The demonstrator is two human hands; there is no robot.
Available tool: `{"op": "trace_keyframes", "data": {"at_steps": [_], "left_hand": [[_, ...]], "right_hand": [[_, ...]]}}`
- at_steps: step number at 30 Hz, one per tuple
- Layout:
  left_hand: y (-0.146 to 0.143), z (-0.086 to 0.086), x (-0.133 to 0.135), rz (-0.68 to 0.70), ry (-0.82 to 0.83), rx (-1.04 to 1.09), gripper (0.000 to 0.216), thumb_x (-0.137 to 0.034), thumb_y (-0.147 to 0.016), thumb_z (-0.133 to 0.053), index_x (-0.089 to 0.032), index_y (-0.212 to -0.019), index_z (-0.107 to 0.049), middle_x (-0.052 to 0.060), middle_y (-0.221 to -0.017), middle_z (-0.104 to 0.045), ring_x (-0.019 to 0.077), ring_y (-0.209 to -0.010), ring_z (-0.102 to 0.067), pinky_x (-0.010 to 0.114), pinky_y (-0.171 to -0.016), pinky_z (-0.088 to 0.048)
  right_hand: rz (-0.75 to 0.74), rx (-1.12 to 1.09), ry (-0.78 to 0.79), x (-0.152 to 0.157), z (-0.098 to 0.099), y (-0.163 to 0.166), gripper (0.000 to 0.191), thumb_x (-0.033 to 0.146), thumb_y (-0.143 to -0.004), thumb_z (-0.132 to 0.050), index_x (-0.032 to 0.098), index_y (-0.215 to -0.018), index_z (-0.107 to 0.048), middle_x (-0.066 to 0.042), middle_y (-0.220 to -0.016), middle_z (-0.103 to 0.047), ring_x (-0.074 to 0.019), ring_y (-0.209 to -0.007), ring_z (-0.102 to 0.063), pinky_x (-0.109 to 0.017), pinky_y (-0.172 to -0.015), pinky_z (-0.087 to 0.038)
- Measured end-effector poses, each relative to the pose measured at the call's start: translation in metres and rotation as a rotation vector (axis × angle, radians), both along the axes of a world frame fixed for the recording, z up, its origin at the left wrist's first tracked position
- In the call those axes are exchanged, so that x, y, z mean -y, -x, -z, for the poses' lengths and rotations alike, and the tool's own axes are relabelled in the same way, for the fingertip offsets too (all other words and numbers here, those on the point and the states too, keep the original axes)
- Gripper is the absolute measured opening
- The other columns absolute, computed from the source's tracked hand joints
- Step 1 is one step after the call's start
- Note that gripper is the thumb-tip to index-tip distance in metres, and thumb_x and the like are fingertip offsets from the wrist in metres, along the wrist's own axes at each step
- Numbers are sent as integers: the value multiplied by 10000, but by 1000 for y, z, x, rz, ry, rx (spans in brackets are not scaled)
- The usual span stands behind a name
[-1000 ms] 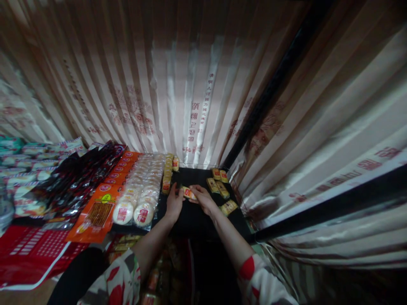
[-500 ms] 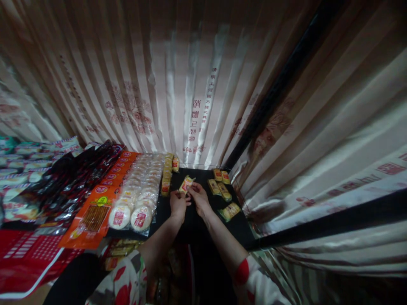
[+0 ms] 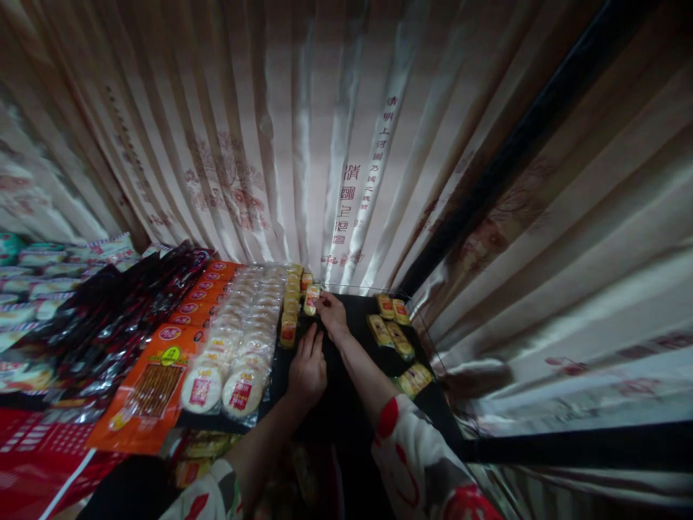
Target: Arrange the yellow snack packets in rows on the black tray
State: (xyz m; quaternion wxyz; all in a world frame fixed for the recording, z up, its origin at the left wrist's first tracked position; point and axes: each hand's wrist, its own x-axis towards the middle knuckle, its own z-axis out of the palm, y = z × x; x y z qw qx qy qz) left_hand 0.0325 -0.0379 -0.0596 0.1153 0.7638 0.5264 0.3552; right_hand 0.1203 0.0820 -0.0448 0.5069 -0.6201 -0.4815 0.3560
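Left hand (image 3: 307, 370), fingers extended, seemingly empty, at the black desk (image 3: 344, 384); right hand (image 3: 332, 315) pinches one small packet (image 3: 310, 300) by its right side, near the packet row (image 3: 289, 328). Risk: light pinch may slip, or sideways nudge may skew the packet row.

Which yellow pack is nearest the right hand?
The pack against the right hand, just right of the yellow row. The row and the right-side packs lie apart from that hand.
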Motion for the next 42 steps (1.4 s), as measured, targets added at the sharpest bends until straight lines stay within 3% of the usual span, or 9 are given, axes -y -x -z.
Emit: {"op": "trace_keyframes", "data": {"at_steps": [10, 16, 22, 42], "left_hand": [[0, 9, -2, 57, 2, 49, 475, -149, -875, -299, -69, -1341, -346, 165, -1469, -240, 231, -1372, -186, 436, -1089, -296], [-1, 7, -4, -3, 50, 234, 473, -215, -922, -250, -44, -1361, -295, 169, -1447, -292, 194, -1361, -228, 375, -1102, -295], [-4, 11, -6, -4, 73, 270, 460, -243, -930, -238, -74, -1347, -335, 158, -1429, -331, 198, -1350, -257, 404, -1103, -294], [-4, 8, -4, 35, 108, 249, 465, -225, -919, -241, -19, -1320, -353, 187, -1410, -344, 199, -1344, -268, 371, -1114, -282]], "right_hand": [[-13, 300, 33, -21, 1, 9, 261, 306, -763, -547, 223, -987, -652, 4, -830, -666, -145, -759, -598, -255, -746, -450], [1, 424, 70, -18, -9, 12, 216, 275, -780, -537, 218, -961, -641, -15, -883, -669, -156, -806, -601, -257, -760, -441], [-14, 485, 58, -17, -7, 15, 296, 325, -755, -583, 209, -1027, -604, -47, -953, -656, -182, -875, -593, -277, -774, -435], [59, 476, 98, -22, -7, 22, 269, 325, -761, -579, 186, -991, -580, -67, -937, -644, -193, -883, -596, -285, -785, -424]]}}
